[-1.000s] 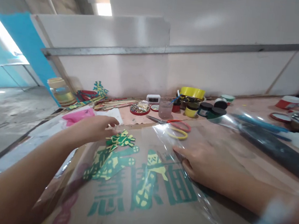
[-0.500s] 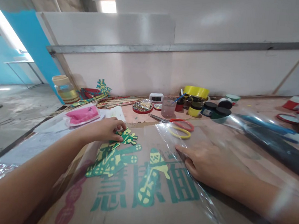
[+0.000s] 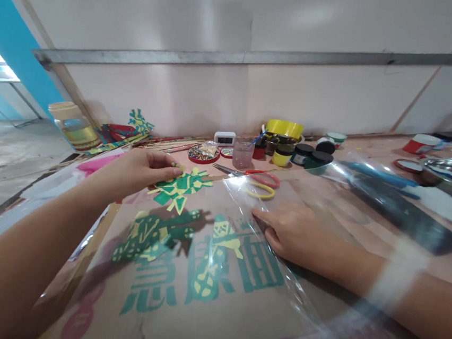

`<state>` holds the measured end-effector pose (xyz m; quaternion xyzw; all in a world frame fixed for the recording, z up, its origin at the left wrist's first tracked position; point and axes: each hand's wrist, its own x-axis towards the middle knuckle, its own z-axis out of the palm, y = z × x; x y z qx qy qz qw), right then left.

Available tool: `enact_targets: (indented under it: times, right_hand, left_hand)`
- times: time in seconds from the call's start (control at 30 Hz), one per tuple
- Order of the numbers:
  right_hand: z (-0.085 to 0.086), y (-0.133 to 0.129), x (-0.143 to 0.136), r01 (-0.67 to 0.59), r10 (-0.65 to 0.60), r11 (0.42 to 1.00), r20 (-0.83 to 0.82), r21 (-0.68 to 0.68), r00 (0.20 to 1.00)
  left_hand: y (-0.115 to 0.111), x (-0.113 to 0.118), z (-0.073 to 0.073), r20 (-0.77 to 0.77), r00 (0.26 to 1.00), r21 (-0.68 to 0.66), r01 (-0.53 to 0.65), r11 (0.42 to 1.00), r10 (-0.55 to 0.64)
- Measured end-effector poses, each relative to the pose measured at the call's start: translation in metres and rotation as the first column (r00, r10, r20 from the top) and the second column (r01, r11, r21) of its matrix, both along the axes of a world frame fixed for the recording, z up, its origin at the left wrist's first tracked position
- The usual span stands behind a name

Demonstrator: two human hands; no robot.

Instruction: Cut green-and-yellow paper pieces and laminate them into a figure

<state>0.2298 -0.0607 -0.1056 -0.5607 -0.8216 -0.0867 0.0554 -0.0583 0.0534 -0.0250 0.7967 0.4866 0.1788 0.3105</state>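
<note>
- Beyond the left hand, a pale wall is edging the pink counter.
- Over cardboard, its grip is pinching a green-yellow cutout.
- Rightward, the right hand is touching clear film, grip unclear.

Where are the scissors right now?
In the head view, the scissors lie just right of center, blades toward the clear cup, beyond the right hand's fingertips.

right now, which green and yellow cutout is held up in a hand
The spiky cutout, pinched by the left hand above the cardboard; no hand holds the others.
</note>
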Motion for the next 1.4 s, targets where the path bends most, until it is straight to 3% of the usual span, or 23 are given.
enact_targets:
  times: [0.1,0.2,0.3,0.43,0.57,0.67,0.77,0.93,1.03,1.17,1.4]
  right_hand:
    - [0.002,0.0,-0.001,0.017,-0.015,0.998,0.044,-0.058,0.999]
    - [-0.001,0.002,0.0,0.017,-0.014,0.998,0.053,-0.058,0.998]
    - [-0.006,0.004,0.003,-0.007,0.009,0.999,0.051,-0.032,0.999]
    - [-0.008,0.003,0.005,-0.034,0.034,0.999,0.071,-0.007,0.997]
    - [-0.003,0.001,0.004,-0.018,0.019,1.0,0.073,-0.02,0.997]
    - [0.0,0.001,0.002,-0.016,0.018,1.0,0.059,-0.02,0.998]
    - [0.005,-0.001,0.001,-0.014,0.016,1.0,0.077,-0.027,0.997]
    - [0.016,-0.007,-0.002,0.01,0.0,0.997,0.139,-0.073,0.99]
    - [0.017,-0.009,-0.002,0.039,-0.027,0.996,0.149,-0.077,0.989]
    - [0.013,-0.008,0.001,0.023,-0.012,0.998,0.161,-0.067,0.987]
    - [0.014,-0.007,0.0,0.048,-0.027,0.994,0.215,-0.097,0.976]
  left_hand:
    - [-0.015,0.018,-0.009,0.258,0.965,-0.201,0.002,0.98,0.051]
    - [-0.029,0.037,-0.025,0.372,0.917,-0.336,-0.01,0.942,0.142]
    - [-0.035,0.05,-0.037,0.429,0.881,-0.385,-0.02,0.923,0.199]
    - [-0.036,0.06,-0.039,0.447,0.875,-0.409,0.016,0.912,0.185]
    - [-0.04,0.07,-0.041,0.376,0.924,-0.425,0.107,0.899,0.068]
    - [-0.045,0.074,-0.049,0.276,0.96,-0.389,0.058,0.92,0.056]
    - [-0.048,0.076,-0.061,0.279,0.955,-0.368,0.014,0.93,0.096]
    - [-0.05,0.076,-0.073,0.292,0.954,-0.269,0.015,0.963,0.067]
    - [-0.048,0.076,-0.075,0.325,0.945,-0.278,0.061,0.959,0.034]
    - [-0.043,0.075,-0.076,0.319,0.945,-0.393,0.063,0.917,0.071]
    - [-0.038,0.072,-0.071,0.395,0.882,-0.638,0.063,0.767,0.256]
